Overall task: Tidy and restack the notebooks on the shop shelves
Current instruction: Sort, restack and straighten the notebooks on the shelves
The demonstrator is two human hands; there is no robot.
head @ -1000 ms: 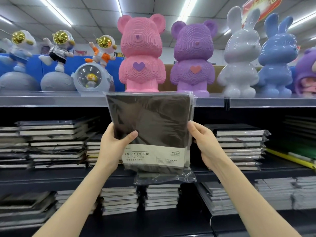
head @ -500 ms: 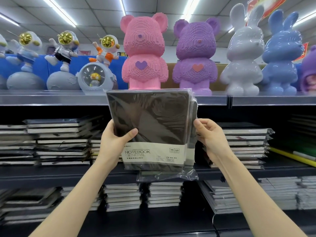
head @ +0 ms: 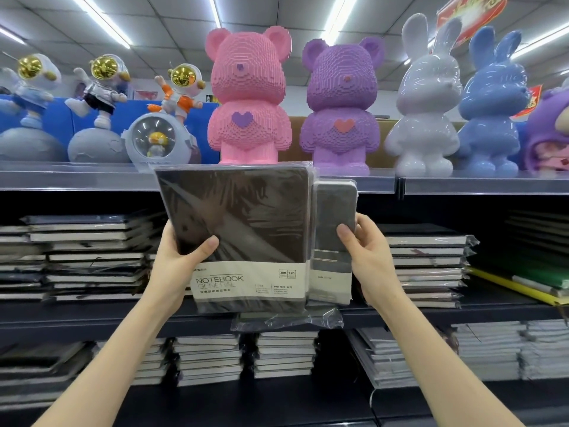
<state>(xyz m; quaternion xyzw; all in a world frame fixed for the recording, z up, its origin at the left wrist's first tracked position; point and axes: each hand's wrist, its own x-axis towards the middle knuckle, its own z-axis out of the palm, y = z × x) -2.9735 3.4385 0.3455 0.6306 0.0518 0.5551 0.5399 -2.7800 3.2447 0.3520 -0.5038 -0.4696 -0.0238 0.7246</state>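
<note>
I hold a bundle of dark, plastic-wrapped notebooks upright in front of the shelves. The front notebook (head: 243,223) is dark brown with a cream band reading NOTEBOOK GENERAL. My left hand (head: 181,263) grips its left edge, thumb on the cover. A grey notebook (head: 334,241) behind it sticks out to the right, and my right hand (head: 368,257) grips it with the thumb on its cover. Loose plastic wrap hangs below the bundle.
The middle shelf (head: 92,315) carries flat notebook stacks at left (head: 86,257) and right (head: 428,266). More stacks (head: 209,359) lie on the lower shelf. On the top shelf stand a pink bear (head: 249,97), a purple bear (head: 340,106), rabbits and astronaut figures. Green and yellow folders (head: 538,285) lie far right.
The grey notebook behind has slid out to the right of the front one, with my right hand moving right along with it. The bundle sits slightly lower against the top shelf edge.
</note>
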